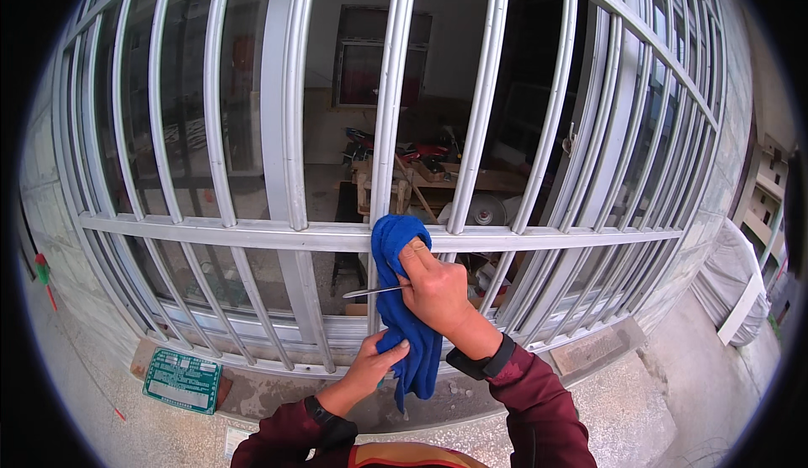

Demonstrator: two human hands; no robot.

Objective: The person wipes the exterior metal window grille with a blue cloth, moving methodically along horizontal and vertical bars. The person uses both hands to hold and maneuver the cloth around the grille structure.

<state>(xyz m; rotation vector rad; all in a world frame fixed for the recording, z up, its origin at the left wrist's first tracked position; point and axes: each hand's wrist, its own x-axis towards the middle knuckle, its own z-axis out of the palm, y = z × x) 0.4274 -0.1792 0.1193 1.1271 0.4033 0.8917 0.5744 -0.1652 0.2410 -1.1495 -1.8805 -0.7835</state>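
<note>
While the right hand bunches a blue cloth against the silver window grille's crossbar, mid-frame, the left hand pinches the cloth lower down. A thin metal shaft pokes out left of it, maybe a screwdriver; if the grip slips, I reckon it could scratch the crossbar. Only writing I spotted: a green rectangular sign, lower left, white print too tiny to read.
</note>
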